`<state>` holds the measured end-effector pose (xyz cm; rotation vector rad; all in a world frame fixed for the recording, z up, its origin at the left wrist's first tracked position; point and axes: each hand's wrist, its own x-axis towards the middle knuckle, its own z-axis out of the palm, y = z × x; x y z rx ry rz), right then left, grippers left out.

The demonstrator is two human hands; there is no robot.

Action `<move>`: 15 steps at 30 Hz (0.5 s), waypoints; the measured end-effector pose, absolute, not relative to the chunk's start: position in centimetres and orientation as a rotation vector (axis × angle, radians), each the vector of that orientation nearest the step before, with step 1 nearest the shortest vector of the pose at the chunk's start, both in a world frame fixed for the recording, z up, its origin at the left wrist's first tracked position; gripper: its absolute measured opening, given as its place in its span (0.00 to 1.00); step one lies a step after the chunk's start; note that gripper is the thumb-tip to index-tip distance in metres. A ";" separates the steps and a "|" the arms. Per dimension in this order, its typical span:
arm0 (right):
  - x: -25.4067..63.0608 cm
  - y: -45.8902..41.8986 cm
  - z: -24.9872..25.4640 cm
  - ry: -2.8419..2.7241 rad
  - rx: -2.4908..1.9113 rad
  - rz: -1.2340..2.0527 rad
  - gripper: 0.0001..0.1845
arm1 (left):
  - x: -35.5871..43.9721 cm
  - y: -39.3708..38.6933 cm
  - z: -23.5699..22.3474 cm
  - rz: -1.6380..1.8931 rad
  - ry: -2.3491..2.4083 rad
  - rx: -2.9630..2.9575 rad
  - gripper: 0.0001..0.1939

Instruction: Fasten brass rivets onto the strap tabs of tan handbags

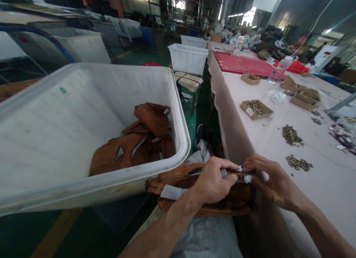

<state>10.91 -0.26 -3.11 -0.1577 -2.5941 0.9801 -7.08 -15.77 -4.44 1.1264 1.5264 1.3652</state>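
A brown bag [233, 198] lies across my lap, between the white bin and the table edge. My left hand [215, 180] pinches the bag's upper edge, thumb and forefinger closed on it. Close beside it, my right hand [268, 178] is closed on the right end of the same edge. White wrapping covers some of my fingertips. A pale tag or strip [172, 192] hangs over the bag's left part. Whether a small piece sits between my fingertips cannot be made out.
The large white bin [180, 139] at left holds several brown bags [133, 148]. On the pink-covered table [267, 146] lie two piles of small metal pieces [291, 135] and a cardboard box [256, 109] of them. A clear bottle [280, 69] stands farther back; a person [300, 45] is beyond.
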 end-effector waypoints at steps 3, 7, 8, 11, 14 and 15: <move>11.1 -0.6 -3.9 -2.598 -0.093 0.735 0.04 | -7.6 -15.9 -3.7 1.274 1.481 1.131 0.17; 11.3 -1.7 -4.9 -2.455 -0.004 0.345 0.11 | -7.6 -15.7 -4.0 1.133 1.059 0.771 0.23; 11.4 -2.1 -5.0 -2.412 0.005 0.285 0.13 | -7.5 -15.6 -4.2 1.133 0.982 0.689 0.22; 11.5 -2.8 -5.2 -2.351 0.043 0.235 0.16 | -7.0 -15.4 -4.4 1.186 0.952 0.620 0.22; 11.4 -3.0 -5.1 -2.319 0.064 0.249 0.16 | -6.7 -15.4 -4.2 1.214 1.011 0.692 0.24; 11.4 -3.0 -4.9 -2.324 0.063 0.251 0.16 | -6.7 -15.4 -4.1 1.217 1.028 0.713 0.24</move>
